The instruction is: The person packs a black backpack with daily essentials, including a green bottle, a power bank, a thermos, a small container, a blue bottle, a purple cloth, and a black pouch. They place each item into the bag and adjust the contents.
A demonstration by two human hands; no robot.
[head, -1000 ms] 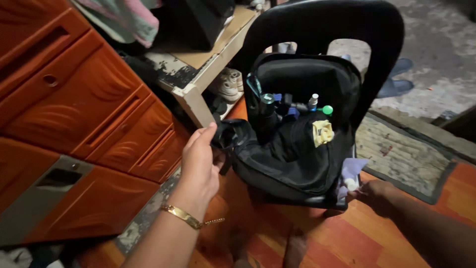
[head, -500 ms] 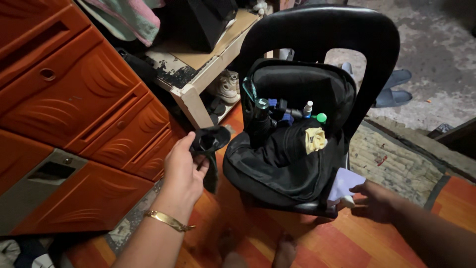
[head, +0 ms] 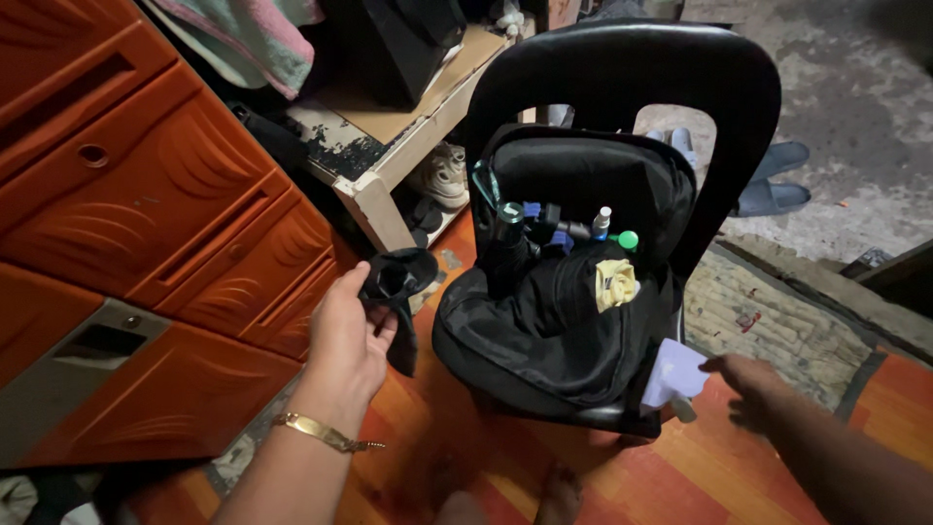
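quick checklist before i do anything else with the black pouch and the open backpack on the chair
1. Left hand has a firm hold on the black pouch: ok, fingers wrap its lower part.
2. Backpack sits steady on the black chair: ok, leaning against the backrest.
3. Backpack open: ok, bottles and a yellow item show at the top.
4. Right hand free: ok, empty, just right of the white cloth.
5. White cloth secure on the seat edge: not ok, it overhangs.
6. Pouch empty or full: cannot tell.
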